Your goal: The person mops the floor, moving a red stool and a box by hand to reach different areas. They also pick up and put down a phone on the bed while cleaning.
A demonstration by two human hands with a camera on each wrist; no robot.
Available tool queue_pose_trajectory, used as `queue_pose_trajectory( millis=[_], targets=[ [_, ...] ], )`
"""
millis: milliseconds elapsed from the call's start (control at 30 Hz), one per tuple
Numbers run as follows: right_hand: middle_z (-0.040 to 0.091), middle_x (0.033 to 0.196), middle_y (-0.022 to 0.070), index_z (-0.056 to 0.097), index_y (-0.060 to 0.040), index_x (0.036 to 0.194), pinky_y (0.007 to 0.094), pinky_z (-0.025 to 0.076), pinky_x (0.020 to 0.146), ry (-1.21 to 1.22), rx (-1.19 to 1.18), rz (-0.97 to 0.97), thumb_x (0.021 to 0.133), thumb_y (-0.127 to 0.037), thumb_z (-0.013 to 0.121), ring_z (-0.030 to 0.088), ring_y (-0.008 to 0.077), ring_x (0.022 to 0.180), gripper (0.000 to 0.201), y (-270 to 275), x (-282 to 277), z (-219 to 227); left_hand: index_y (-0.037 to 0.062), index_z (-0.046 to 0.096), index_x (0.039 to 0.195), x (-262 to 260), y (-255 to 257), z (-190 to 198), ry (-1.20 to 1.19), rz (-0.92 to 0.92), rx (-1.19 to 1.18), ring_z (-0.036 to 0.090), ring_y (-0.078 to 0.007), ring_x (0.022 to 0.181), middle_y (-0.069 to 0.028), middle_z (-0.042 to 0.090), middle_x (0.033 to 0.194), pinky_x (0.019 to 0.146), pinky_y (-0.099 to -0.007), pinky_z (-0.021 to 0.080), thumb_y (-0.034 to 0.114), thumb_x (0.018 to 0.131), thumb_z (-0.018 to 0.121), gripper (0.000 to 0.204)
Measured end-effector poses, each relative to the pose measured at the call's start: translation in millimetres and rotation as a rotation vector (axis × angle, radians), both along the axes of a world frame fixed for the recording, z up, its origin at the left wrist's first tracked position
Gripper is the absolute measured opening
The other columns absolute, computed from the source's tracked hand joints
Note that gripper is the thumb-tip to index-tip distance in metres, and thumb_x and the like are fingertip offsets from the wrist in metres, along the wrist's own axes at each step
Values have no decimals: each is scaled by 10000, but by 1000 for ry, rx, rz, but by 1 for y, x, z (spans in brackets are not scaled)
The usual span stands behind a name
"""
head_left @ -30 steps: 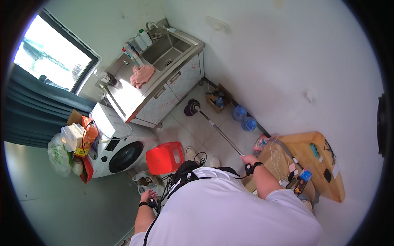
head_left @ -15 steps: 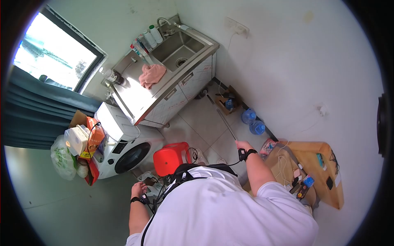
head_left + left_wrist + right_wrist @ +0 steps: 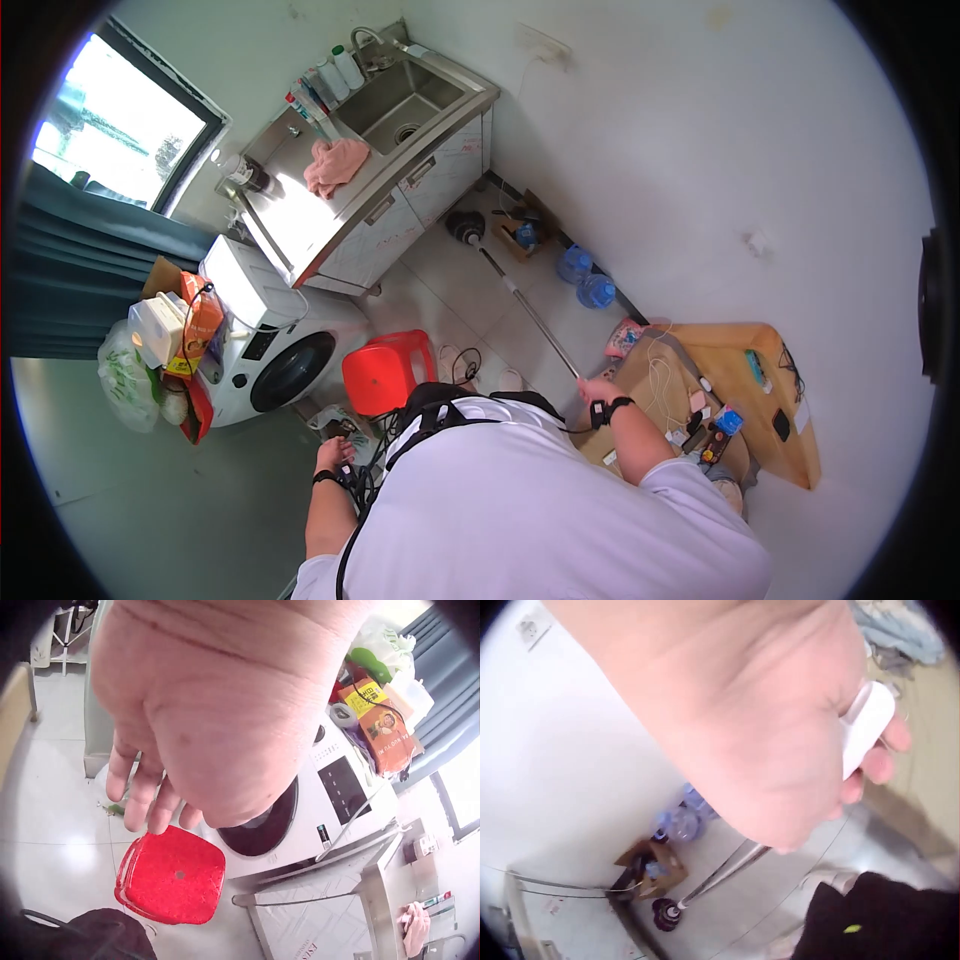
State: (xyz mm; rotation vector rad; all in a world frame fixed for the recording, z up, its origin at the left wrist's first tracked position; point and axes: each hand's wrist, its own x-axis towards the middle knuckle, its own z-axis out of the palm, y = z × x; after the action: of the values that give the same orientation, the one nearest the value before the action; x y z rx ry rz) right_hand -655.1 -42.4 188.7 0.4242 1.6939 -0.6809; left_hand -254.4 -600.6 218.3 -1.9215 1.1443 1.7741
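Note:
My right hand [image 3: 600, 392] grips the upper end of a mop [image 3: 530, 312] with a metal pole. In the right wrist view, the fingers curl round the pole's white end grip [image 3: 868, 724]. The dark purple mop head [image 3: 465, 227] lies on the floor tiles by the foot of the sink cabinet, beside a cardboard box. My left hand [image 3: 336, 455] hangs at my side, holding nothing. Its fingers [image 3: 142, 796] are loosely bent in the left wrist view, with the red stool [image 3: 176, 874] below them.
A washing machine [image 3: 275, 350] stands left of the sink cabinet [image 3: 375, 240]. Blue water bottles [image 3: 595, 290] and the cardboard box [image 3: 517, 238] line the right wall. A wooden table [image 3: 790, 400] with small items is close on my right. Cables hang at my waist.
The mop head went from the open floor to under the cabinet's edge half a second ago, and is now drawn back out near the box. My right hand moved forward, then back with the pole.

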Motion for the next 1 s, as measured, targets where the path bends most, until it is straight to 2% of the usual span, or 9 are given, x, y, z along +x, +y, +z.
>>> queue_pose_trajectory(
  millis=[67, 233, 367, 467, 600, 633, 733, 867, 1000],
  targets=[
    [471, 530, 30, 507, -92, 662, 339, 354, 401, -96, 150, 222, 865, -465, 430, 428, 164, 413, 431, 42, 26, -7, 38, 415, 1143, -1, 6, -3, 7, -26, 9, 577, -220, 688, -118, 561, 963, 568, -372, 449, 193, 886, 360, 305],
    [561, 604, 60, 601, -21, 803, 319, 380, 417, -203, 191, 246, 818, -492, 491, 503, 178, 449, 484, 145, 91, -50, 50, 449, 1099, 3, 24, 3, 11, -115, -37, 600, -221, 740, -110, 572, 968, 614, -375, 472, 202, 884, 368, 276],
    [505, 580, 24, 570, -42, 725, 321, 346, 419, 101, 249, 119, 832, -458, 501, 447, 136, 452, 436, 107, 98, 16, 31, 448, 1059, 3, 41, 11, -5, -88, -77, 611, -248, 728, -155, 572, 974, 536, -361, 474, 196, 877, 394, 251],
    [566, 662, 72, 589, 31, 833, 327, 391, 454, 150, 204, 59, 807, -495, 509, 518, 173, 510, 533, 92, 100, -11, 29, 445, 1064, 13, 45, 5, 8, -64, -61, 610, -252, 728, -159, 569, 988, 534, -355, 472, 194, 877, 395, 254],
    [487, 580, 27, 527, -57, 685, 303, 364, 430, -50, -121, -145, 834, -473, 502, 437, 149, 447, 442, 60, 82, -49, 21, 440, 1107, 29, 42, 3, 3, -56, -39, 603, -271, 802, -151, 548, 1060, 615, -384, 475, 191, 870, 399, 294],
    [393, 544, -11, 446, -111, 669, 237, 319, 375, -16, -50, -146, 872, -424, 482, 351, 99, 411, 375, 33, 73, -33, 23, 424, 1128, 34, 39, 1, 15, 25, -7, 596, -276, 827, -153, 539, 1074, 618, -386, 475, 194, 871, 408, 308],
    [397, 551, 0, 427, -95, 684, 233, 313, 363, -105, -84, -252, 872, -430, 483, 351, 95, 408, 388, -13, 45, -36, 9, 407, 1176, 30, 31, 19, 25, 70, -51, 597, -294, 856, -192, 520, 1128, 583, -366, 479, 205, 875, 408, 359],
    [474, 570, 62, 508, -35, 689, 300, 351, 382, -185, -208, -370, 878, -416, 467, 420, 154, 450, 427, -63, -5, -78, 17, 405, 1171, 36, 14, 26, 73, 130, -74, 595, -284, 849, -171, 526, 1122, 608, -389, 470, 207, 871, 421, 356],
    [468, 608, 79, 499, -28, 731, 342, 356, 405, 79, -150, -101, 897, -407, 417, 416, 177, 461, 422, -111, -64, -68, 28, 415, 1152, 48, 5, 37, 52, 164, -121, 595, -265, 819, -155, 540, 1083, 614, -384, 460, 210, 870, 424, 336]
  ],
)
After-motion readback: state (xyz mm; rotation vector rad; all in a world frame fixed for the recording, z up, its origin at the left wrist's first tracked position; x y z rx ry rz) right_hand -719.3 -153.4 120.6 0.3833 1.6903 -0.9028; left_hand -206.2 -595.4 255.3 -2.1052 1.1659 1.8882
